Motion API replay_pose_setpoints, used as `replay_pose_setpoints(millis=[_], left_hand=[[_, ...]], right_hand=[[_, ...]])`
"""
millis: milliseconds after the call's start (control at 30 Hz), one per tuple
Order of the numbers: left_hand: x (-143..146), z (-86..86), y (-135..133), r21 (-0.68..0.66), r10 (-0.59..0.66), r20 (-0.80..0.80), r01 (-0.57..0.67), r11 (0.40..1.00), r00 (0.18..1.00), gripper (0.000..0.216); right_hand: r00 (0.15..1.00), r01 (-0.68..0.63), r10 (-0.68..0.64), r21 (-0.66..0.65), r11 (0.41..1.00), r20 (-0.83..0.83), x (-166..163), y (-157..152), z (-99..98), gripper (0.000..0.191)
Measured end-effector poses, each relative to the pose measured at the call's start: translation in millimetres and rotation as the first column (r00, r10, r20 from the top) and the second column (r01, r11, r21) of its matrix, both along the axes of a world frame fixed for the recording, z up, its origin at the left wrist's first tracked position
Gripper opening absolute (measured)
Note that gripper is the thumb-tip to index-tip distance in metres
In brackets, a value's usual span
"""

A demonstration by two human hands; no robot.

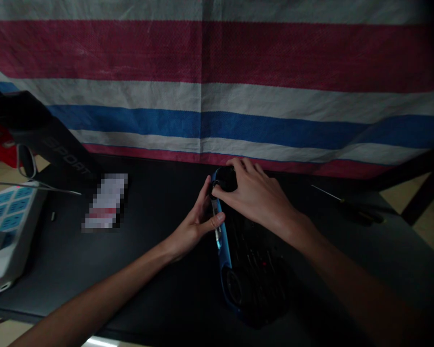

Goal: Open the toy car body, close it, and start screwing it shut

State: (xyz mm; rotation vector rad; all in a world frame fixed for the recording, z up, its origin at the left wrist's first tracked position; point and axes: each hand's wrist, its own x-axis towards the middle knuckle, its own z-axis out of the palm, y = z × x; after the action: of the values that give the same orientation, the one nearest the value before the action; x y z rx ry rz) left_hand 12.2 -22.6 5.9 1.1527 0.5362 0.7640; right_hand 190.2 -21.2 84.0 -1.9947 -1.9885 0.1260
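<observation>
A blue and black toy car (246,270) lies upside down on the black table (159,270), its dark underside and wheels facing up. My left hand (197,221) grips its blue left side near the far end, thumb pressed on the edge. My right hand (255,195) covers the far end, fingers closed around a black wheel (224,179). The car's underside details are dim and hard to read.
A screwdriver (350,205) lies on the table at the right. A pixelated white card (106,200) sits at the left, beside a white and blue power strip (7,226) and a black bag (50,140). A striped tarp (217,86) hangs behind.
</observation>
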Motion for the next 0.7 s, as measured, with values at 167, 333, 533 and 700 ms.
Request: replay_pose_setpoints(millis=[167, 333, 533, 700], left_hand=[[1, -0.7, 1, -0.054, -0.010, 0.046, 0.012, 0.998, 0.999, 0.102], [1, -3.7, 2, -0.115, -0.007, 0.065, 0.015, 0.993, 0.998, 0.102], [1, -5.2, 1, -0.118, 0.025, 0.066, -0.017, 0.993, 0.997, 0.100], [3, -0.3, 0, -0.139, 0.040, 0.010, -0.039, 0.990, 0.999, 0.098]], right_hand=[[0.999, -0.008, 0.005, -0.047, 0.999, -0.053, 6, -1, 3.5, 0.055], [0.999, -0.018, 0.016, -0.045, 0.999, -0.034, 2, -15, 3.5, 0.060], [0.978, -0.171, 0.160, -0.073, 0.983, -0.134, 4, -55, -9.9, 0.085], [0.968, -0.184, 0.160, -0.110, 0.977, -0.195, 10, -64, -16.4, 0.085]])
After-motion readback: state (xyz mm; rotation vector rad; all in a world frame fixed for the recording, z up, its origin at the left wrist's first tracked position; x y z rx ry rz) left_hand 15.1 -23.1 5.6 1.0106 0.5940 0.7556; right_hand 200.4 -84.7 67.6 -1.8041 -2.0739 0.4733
